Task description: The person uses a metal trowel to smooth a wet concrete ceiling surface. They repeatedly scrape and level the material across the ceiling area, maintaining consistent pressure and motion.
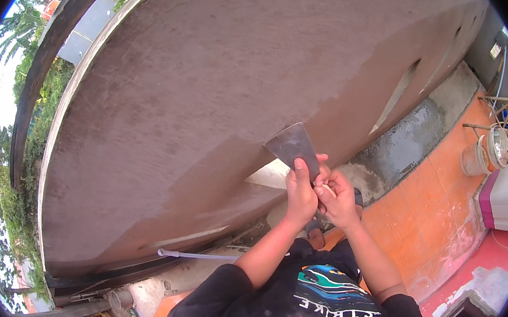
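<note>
A wide putty knife (294, 147) with a dark metal blade is held up in front of me, its flared edge pointing up and away. My left hand (301, 200) is closed around the lower blade, with the thumb lying on its face. Beside it, my right hand (341, 204) closes with bent fingers around a short pale piece that looks like the end of the knife's handle. The fingers hide most of the handle. Behind the blade rises a large brown wall (198, 90); whether the edge touches it I cannot tell.
Low in the wall are pale slanted openings (271, 174). A grey wet cement strip (408, 143) runs along its foot, beside orange floor tiles (407, 223). Buckets (475, 158) stand at the right. A pale pipe (193, 254) juts out at the lower left.
</note>
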`<action>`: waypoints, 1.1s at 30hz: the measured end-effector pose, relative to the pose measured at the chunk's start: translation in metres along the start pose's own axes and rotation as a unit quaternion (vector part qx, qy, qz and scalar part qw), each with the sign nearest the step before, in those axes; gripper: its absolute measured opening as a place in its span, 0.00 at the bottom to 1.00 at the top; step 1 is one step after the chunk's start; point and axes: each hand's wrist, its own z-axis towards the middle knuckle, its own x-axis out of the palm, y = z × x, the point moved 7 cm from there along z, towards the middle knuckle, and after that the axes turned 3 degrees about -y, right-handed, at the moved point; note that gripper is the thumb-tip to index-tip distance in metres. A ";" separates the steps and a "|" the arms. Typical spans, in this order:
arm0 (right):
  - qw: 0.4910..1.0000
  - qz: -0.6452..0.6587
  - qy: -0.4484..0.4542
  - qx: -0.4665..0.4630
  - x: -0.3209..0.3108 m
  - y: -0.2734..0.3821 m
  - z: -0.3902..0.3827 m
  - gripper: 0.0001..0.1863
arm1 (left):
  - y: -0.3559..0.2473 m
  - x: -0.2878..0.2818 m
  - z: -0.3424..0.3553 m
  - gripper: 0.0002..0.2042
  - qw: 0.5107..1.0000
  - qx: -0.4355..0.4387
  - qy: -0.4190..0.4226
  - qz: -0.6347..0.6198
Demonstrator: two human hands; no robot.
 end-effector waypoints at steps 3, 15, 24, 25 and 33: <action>1.000 -0.015 -0.012 -0.004 0.007 0.008 0.000 0.08 | -0.004 0.003 0.001 0.28 1.000 0.006 -0.007 -0.006; 0.997 0.054 0.044 -0.031 0.051 0.029 0.006 0.07 | -0.067 0.008 0.005 0.30 0.996 0.034 0.036 0.076; 0.999 0.047 -0.010 0.006 0.010 -0.010 -0.012 0.06 | -0.007 -0.003 -0.008 0.32 0.995 -0.076 0.010 0.069; 0.999 0.039 -0.008 0.003 0.010 -0.009 -0.011 0.06 | -0.007 -0.003 -0.007 0.32 0.995 -0.073 0.012 0.068; 0.999 0.037 -0.024 0.005 0.017 -0.007 -0.007 0.06 | -0.012 -0.006 -0.002 0.32 0.995 -0.059 0.002 0.081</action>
